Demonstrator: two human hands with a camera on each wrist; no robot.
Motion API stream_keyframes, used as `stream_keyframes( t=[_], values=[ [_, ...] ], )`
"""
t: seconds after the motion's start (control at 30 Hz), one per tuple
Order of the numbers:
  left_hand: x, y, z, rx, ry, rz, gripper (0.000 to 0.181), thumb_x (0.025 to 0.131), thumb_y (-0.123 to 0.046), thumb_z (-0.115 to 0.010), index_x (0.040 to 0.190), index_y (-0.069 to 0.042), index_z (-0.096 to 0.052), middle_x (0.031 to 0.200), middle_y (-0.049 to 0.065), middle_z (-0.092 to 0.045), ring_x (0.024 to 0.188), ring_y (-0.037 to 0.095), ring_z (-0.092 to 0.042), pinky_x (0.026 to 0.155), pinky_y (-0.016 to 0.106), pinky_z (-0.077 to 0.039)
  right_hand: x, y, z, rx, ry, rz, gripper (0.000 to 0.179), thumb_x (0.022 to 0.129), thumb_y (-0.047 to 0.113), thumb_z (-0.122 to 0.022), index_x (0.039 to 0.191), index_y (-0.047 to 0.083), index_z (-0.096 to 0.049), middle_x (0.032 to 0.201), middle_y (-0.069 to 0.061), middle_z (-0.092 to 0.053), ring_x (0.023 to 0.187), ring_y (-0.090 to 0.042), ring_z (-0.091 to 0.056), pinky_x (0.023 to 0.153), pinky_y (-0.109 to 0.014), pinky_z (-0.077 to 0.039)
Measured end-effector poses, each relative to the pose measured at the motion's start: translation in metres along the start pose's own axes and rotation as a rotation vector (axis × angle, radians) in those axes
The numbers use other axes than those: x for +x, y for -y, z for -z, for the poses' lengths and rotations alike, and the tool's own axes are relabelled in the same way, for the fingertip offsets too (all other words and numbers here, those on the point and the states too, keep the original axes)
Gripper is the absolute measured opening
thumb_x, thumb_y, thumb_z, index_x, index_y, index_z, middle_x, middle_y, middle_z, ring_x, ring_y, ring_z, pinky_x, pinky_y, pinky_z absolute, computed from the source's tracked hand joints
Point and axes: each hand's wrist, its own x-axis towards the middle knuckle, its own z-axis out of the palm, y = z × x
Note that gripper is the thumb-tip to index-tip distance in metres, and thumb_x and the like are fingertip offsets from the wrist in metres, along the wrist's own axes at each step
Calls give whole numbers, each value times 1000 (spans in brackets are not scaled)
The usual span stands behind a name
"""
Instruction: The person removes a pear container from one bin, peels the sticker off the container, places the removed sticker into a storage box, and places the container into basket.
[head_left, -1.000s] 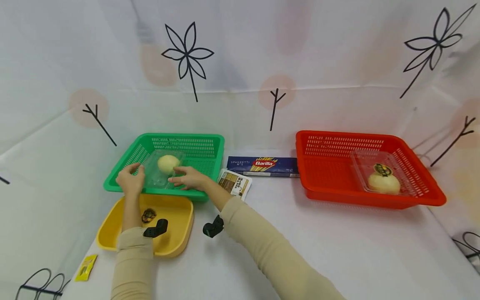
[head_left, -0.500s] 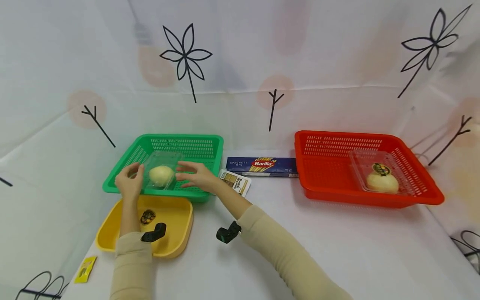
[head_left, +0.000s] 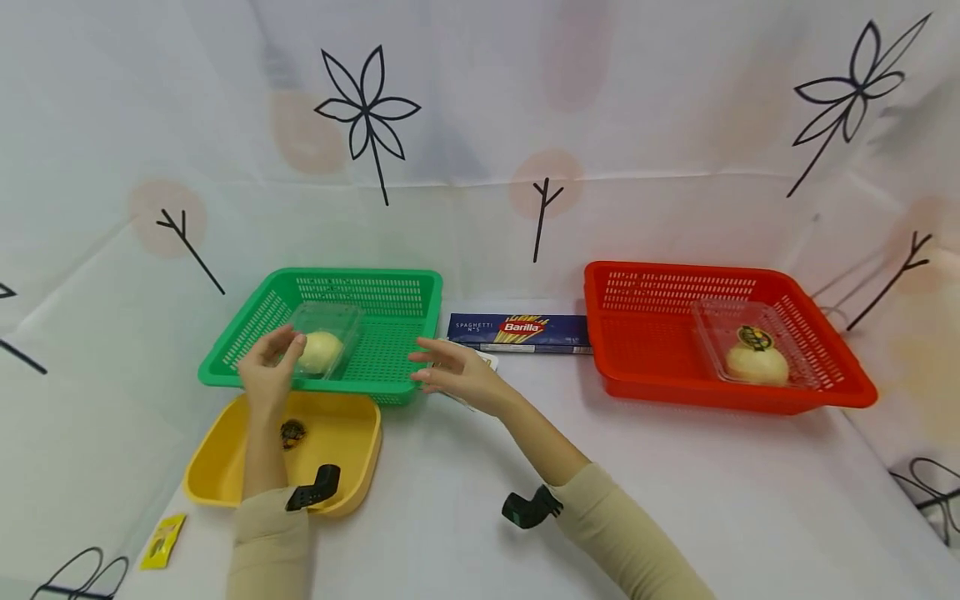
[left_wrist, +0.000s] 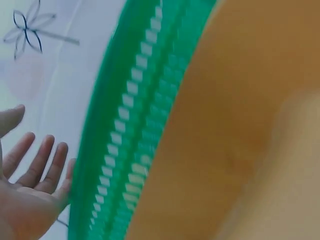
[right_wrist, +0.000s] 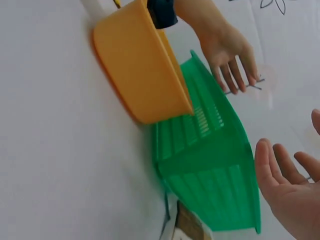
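In the head view a clear plastic box (head_left: pixel 347 321) with a pale, bun-like ball (head_left: pixel 321 352) lies in the left part of the green basket (head_left: pixel 397 385). My left hand (head_left: pixel 268 368) hovers over the basket's front left edge, fingers loosely bent, nothing seen in them. The right wrist view shows the left hand's fingers (right_wrist: pixel 237 72) fairly straight. My right hand (head_left: pixel 465 379) is in the air just right of the basket, fingers spread and holding nothing. It partly hides a flat white-and-brown packet (head_left: pixel 487 361).
A yellow basin (head_left: pixel 352 467) with a round dark sticker (head_left: pixel 292 432) stands before the green basket. Behind lies a blue spaghetti box (head_left: pixel 517 331). The red basket (head_left: pixel 637 387) holds another clear box with a ball (head_left: pixel 757 367). A yellow sachet (head_left: pixel 162 542) lies front left.
My right hand has left the ball and moved right, out of the green basket. The ball has settled lower, toward the front of the clear box. My left hand has barely moved.
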Motion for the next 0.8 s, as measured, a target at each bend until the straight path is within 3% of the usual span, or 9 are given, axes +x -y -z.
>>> stream_keyframes(
  t=[0.13,0.3,0.43,0.67,0.8],
  values=[
    [-8,-1,-13,-54,90,56,25,88,-8,-65,112,-4,-63,91,-11,-66,82,5,-62,73,14,-51,-28,0,17,-84,-43,4,57,93,11,-57,145,3,-34,135,-24,-48,115,-35,-56,88,-40,-51],
    [-19,-9,-35,-73,263,76,36,89,-8,-63,123,2,-56,98,-8,-65,92,6,-62,79,17,-51,-65,2,43,-153,-125,10,55,92,12,-59,143,5,-39,133,-23,-50,115,-35,-56,86,-37,-52],
    [-25,-13,-54,-101,364,96,40,90,-9,-63,127,2,-52,104,-6,-64,98,6,-61,85,19,-50,-92,7,64,-196,-175,32,54,92,10,-58,142,4,-39,132,-23,-50,112,-36,-57,85,-34,-53],
    [-36,-22,-89,-198,438,100,40,88,-5,-65,125,2,-54,114,18,-62,98,12,-63,87,26,-51,-137,25,102,-343,-275,27,52,92,11,-59,141,6,-41,127,-19,-57,106,-28,-62,83,-29,-53],
    [-43,-26,-112,-251,462,85,38,86,0,-65,122,4,-56,113,25,-61,96,12,-63,87,26,-51,-163,34,123,-397,-345,21,51,93,11,-58,141,7,-41,124,-13,-60,103,-16,-64,82,-27,-53]
  ],
)
